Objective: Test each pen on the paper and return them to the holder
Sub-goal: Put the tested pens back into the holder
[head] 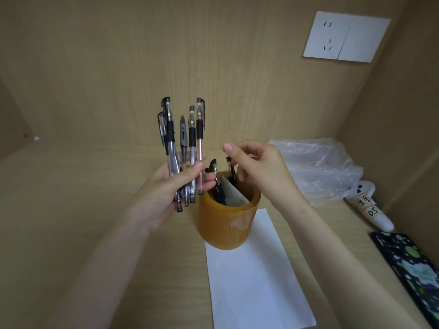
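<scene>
- Holder [228, 222] stands upright on the far end of the paper [256, 276]; inside it are a few dark pens [217, 184] and a pale divider card.
- Right hand [259, 167] is just above the holder's rim, fingers closing on one pen top [229, 162]; whether they already clamp it, I cannot tell.
- That pen's long axis is near upright, so a straight lift should clear it.
- Left hand [173, 188], left of the holder, is clamped on a bunch [187, 143] of about five pens, caps up.

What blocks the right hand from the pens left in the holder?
Nothing visible. The right hand hangs right over the holder, fingertips already at one pen. A pale divider stands between that pen and another pen, but the tops of both are clear. The bundle in the left hand stays off to the side.
</scene>
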Action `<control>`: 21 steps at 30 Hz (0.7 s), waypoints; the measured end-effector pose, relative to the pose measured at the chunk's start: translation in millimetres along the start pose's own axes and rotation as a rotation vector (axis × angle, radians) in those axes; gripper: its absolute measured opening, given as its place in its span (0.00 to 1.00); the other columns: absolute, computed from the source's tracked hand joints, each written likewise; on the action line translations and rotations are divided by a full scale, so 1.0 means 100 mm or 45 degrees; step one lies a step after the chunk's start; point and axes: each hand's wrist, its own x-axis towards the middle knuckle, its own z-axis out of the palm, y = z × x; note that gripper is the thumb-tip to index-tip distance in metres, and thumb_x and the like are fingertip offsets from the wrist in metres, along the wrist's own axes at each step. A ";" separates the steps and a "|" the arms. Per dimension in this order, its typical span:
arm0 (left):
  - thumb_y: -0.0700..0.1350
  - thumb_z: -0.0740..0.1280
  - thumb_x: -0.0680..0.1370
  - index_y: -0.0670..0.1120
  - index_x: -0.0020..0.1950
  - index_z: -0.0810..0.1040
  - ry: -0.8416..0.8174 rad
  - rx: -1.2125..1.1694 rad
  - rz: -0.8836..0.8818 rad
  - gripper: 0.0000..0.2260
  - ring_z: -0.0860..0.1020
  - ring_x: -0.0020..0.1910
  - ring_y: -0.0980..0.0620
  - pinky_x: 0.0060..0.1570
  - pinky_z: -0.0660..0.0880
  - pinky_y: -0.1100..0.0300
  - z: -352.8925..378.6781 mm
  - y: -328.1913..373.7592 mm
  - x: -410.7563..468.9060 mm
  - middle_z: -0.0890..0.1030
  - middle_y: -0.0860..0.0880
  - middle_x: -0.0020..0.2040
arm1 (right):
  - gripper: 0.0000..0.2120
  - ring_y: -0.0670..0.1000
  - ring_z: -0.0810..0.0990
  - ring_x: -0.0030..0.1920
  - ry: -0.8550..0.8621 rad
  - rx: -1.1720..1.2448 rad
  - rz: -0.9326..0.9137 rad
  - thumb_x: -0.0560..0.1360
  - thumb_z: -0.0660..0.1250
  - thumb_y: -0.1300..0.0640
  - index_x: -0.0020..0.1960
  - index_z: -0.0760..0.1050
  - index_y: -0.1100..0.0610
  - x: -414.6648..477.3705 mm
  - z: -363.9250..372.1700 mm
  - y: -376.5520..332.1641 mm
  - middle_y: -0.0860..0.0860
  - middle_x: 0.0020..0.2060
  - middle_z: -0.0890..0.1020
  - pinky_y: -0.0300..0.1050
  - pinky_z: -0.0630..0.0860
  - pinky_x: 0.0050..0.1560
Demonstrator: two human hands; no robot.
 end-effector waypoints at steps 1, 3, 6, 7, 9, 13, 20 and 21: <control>0.44 0.67 0.71 0.44 0.58 0.75 -0.013 0.023 0.007 0.16 0.83 0.47 0.49 0.44 0.80 0.61 0.01 0.01 -0.01 0.85 0.45 0.46 | 0.13 0.42 0.73 0.26 -0.027 0.062 0.016 0.73 0.69 0.46 0.49 0.80 0.56 0.01 0.01 -0.03 0.54 0.33 0.80 0.33 0.70 0.28; 0.43 0.67 0.70 0.43 0.58 0.75 -0.039 0.045 0.033 0.17 0.83 0.46 0.49 0.42 0.79 0.62 0.04 0.02 -0.01 0.84 0.44 0.46 | 0.13 0.41 0.73 0.25 -0.102 0.143 0.022 0.74 0.69 0.49 0.52 0.79 0.57 0.02 0.04 -0.11 0.48 0.33 0.78 0.32 0.68 0.26; 0.43 0.67 0.71 0.43 0.59 0.74 -0.086 0.113 0.071 0.16 0.83 0.47 0.49 0.43 0.79 0.61 0.08 0.02 -0.01 0.84 0.45 0.47 | 0.13 0.42 0.73 0.25 -0.173 0.205 -0.002 0.75 0.69 0.54 0.53 0.79 0.63 0.04 0.11 -0.19 0.47 0.30 0.78 0.33 0.67 0.24; 0.41 0.66 0.72 0.43 0.59 0.74 -0.097 0.109 0.080 0.15 0.83 0.48 0.49 0.43 0.79 0.61 0.08 0.02 -0.01 0.84 0.45 0.47 | 0.12 0.42 0.72 0.24 -0.174 0.221 -0.012 0.75 0.69 0.55 0.51 0.79 0.64 0.06 0.11 -0.21 0.47 0.29 0.77 0.34 0.67 0.24; 0.39 0.64 0.75 0.42 0.58 0.75 -0.100 0.057 0.086 0.12 0.83 0.48 0.48 0.43 0.79 0.61 0.08 0.01 0.01 0.84 0.44 0.48 | 0.09 0.43 0.71 0.23 -0.115 0.251 -0.031 0.77 0.67 0.57 0.47 0.78 0.64 0.08 0.08 -0.20 0.49 0.27 0.76 0.35 0.68 0.25; 0.39 0.63 0.76 0.42 0.59 0.74 -0.040 -0.008 0.065 0.12 0.83 0.48 0.49 0.42 0.79 0.62 0.02 -0.02 0.04 0.84 0.43 0.47 | 0.09 0.48 0.70 0.26 0.116 0.427 0.014 0.77 0.64 0.62 0.47 0.77 0.68 0.14 -0.18 -0.12 0.48 0.23 0.74 0.38 0.67 0.26; 0.42 0.63 0.76 0.45 0.59 0.76 -0.041 -0.029 -0.001 0.13 0.76 0.33 0.58 0.31 0.74 0.67 0.02 -0.11 0.05 0.81 0.51 0.37 | 0.08 0.39 0.70 0.24 0.127 -0.180 0.017 0.77 0.65 0.56 0.47 0.81 0.59 0.10 -0.31 0.14 0.44 0.25 0.74 0.32 0.67 0.28; 0.43 0.63 0.75 0.46 0.59 0.76 -0.054 -0.023 0.004 0.13 0.76 0.34 0.58 0.31 0.74 0.67 0.03 -0.11 0.04 0.82 0.50 0.38 | 0.09 0.38 0.71 0.25 0.082 -0.275 0.009 0.77 0.66 0.55 0.46 0.81 0.59 0.09 -0.28 0.18 0.43 0.25 0.74 0.29 0.67 0.29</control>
